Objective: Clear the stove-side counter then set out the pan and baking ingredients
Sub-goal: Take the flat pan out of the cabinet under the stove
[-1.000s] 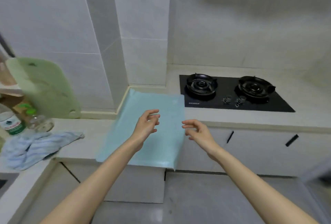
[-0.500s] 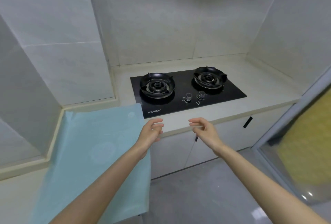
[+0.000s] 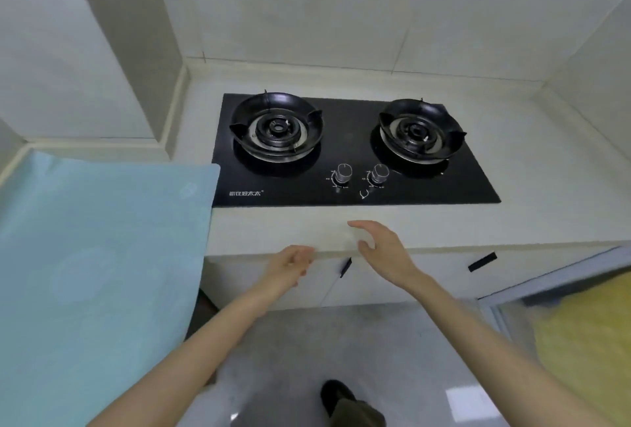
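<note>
A black two-burner gas stove (image 3: 351,150) is set into the pale counter (image 3: 532,215). A light blue mat (image 3: 99,256) covers the counter left of the stove and hangs over its front edge. My left hand (image 3: 290,264) hovers at the counter's front edge, fingers loosely curled and blurred, holding nothing. My right hand (image 3: 380,250) is beside it, fingers spread over the counter strip in front of the stove knobs (image 3: 362,174), also holding nothing. No pan or baking ingredients are in view.
White cabinet doors with black handles (image 3: 481,262) sit below the counter. Tiled walls enclose the stove on three sides. A sliding door frame with something yellow (image 3: 587,334) behind it stands at the right. My dark shoe (image 3: 338,396) is on the grey floor.
My view has swung right and closer, from the mat and the bottles on the left to the stove. Both hands, still with nothing in them, now reach the counter's front edge.
</note>
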Tool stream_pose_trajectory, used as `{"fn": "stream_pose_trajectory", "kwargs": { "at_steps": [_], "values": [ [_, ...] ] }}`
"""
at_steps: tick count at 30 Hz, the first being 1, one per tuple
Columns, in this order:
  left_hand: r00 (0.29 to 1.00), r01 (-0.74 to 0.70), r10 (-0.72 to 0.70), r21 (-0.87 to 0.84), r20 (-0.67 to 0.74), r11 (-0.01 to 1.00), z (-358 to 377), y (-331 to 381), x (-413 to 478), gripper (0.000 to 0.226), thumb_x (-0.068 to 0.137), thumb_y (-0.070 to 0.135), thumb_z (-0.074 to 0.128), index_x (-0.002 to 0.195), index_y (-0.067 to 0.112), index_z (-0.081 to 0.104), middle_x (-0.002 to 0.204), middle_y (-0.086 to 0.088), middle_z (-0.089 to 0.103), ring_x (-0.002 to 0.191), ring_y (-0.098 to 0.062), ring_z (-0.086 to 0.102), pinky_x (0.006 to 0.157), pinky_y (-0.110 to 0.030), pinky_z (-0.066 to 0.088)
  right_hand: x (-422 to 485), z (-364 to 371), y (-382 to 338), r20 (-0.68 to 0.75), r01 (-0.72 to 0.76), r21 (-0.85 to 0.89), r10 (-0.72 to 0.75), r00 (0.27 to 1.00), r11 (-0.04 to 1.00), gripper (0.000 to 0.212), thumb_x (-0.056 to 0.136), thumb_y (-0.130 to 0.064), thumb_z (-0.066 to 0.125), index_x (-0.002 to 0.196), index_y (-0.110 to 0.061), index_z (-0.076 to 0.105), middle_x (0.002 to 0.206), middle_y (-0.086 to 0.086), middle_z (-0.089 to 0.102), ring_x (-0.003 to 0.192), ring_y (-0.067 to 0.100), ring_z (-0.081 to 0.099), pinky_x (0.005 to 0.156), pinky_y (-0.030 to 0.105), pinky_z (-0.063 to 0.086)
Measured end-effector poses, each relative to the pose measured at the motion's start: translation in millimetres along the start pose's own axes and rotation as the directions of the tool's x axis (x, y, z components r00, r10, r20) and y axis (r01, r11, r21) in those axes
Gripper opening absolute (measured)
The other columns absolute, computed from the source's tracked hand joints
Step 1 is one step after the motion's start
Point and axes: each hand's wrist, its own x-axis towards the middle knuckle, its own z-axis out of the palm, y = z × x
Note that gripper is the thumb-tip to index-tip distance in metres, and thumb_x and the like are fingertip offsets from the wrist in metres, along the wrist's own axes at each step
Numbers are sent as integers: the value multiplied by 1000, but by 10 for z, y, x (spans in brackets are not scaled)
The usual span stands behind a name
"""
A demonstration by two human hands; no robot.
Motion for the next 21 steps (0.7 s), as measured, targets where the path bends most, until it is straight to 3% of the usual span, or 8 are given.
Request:
{"fn": "stream_pose_trajectory", "kwargs": {
  "at_steps": [5,9,13,18,21],
  "values": [
    [989,126,-124,18,-75,992,569,-105,346,34,99,10,41,129,12,55,111,-5,58,95,-19,53,68,-19,43,323,-116,606,222,112,-139,-79,972,984,52,93,-3,41,142,-22,44,150,-10,36,141,9,25,113,20,17],
    [975,205,-200,40,-94,978,948,-228,610,39,97,11,44,136,13,51,137,-2,53,125,-19,49,104,-30,39,401,-160,971,334,219,-230,-134,933,948,59,92,5,37,145,-20,39,155,-11,27,145,9,15,115,21,15],
    [960,266,-264,7,-96,964,1311,-310,790,46,96,15,47,142,15,41,147,2,42,132,-17,42,109,-31,35,386,-121,1211,296,327,-209,-259,919,921,70,85,13,38,146,-24,37,155,-12,26,146,10,15,113,17,15],
    [961,256,-255,-2,-109,967,1639,-333,923,55,97,14,45,148,16,27,152,1,34,138,-20,34,97,-17,27,379,-2,1337,240,367,-134,-330,913,920,78,78,17,40,146,-20,37,155,-8,27,147,14,12,121,33,13],
    [954,228,-217,29,-207,973,1740,-418,942,53,94,12,48,144,12,32,147,-6,39,136,-25,35,106,-24,31,350,40,1328,234,370,-152,-330,914,917,78,78,16,41,147,-19,33,156,-7,23,147,12,7,122,35,7]
  ]
}}
